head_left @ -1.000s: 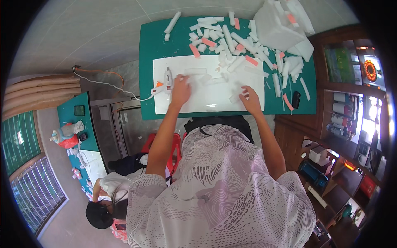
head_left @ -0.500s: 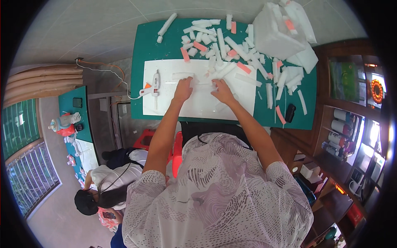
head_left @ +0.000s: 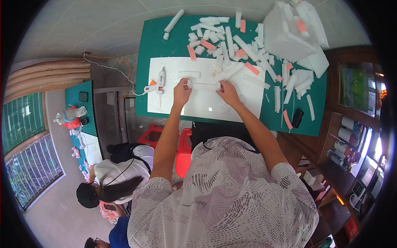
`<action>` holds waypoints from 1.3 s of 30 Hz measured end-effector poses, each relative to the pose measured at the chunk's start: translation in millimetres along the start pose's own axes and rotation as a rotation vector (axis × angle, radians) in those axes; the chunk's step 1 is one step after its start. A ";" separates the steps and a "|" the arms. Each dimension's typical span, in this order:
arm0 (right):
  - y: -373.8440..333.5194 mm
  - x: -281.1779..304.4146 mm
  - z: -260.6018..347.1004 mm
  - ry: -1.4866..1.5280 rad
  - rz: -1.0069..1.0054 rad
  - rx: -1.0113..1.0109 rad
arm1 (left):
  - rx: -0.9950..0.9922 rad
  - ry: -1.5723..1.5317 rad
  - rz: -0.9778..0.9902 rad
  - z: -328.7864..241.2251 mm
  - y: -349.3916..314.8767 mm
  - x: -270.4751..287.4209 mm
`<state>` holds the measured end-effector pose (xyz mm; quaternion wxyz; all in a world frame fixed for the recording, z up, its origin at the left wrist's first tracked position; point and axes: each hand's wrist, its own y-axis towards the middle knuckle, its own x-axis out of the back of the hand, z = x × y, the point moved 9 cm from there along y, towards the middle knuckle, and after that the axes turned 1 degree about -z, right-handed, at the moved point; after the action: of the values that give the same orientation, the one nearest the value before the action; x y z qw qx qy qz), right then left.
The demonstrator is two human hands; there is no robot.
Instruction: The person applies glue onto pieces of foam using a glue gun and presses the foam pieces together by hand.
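My left hand (head_left: 181,94) is closed, its fingertips pinching a small white foam piece (head_left: 190,83). Facing it, my right hand (head_left: 228,93) pinches another bit of white foam (head_left: 218,86). A faint pale line runs between the two hands; I cannot tell whether it joins what they hold. Both hands are over the white board (head_left: 198,108). Just beyond my left hand lies a short white foam strip (head_left: 188,75). A white hot glue gun (head_left: 161,80) with an orange part rests on the board's left side, its cord leading off left.
White and pink foam offcuts (head_left: 228,39) litter the green table (head_left: 144,37). Large foam blocks (head_left: 285,33) stand at the far right. A black case (head_left: 297,118) lies near the right edge. Red stools (head_left: 184,153) and a seated person (head_left: 120,177) are at the left.
The view has shifted, so the table appears farther right. My fingers, lower on the board earlier, have closed, and white foam now shows at the fingertips of each hand.
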<state>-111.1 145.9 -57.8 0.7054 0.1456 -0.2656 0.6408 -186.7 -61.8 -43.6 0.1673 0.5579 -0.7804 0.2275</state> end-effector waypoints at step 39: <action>-71.2 74.0 211.4 0.359 0.155 0.137 | -0.016 -1.596 -0.260 -127.3 -180.4 141.8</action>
<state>-78.2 82.0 165.9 0.6785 0.0558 -0.1016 0.7254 -60.6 -155.0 166.8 -0.4110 0.6372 -0.5952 -0.2660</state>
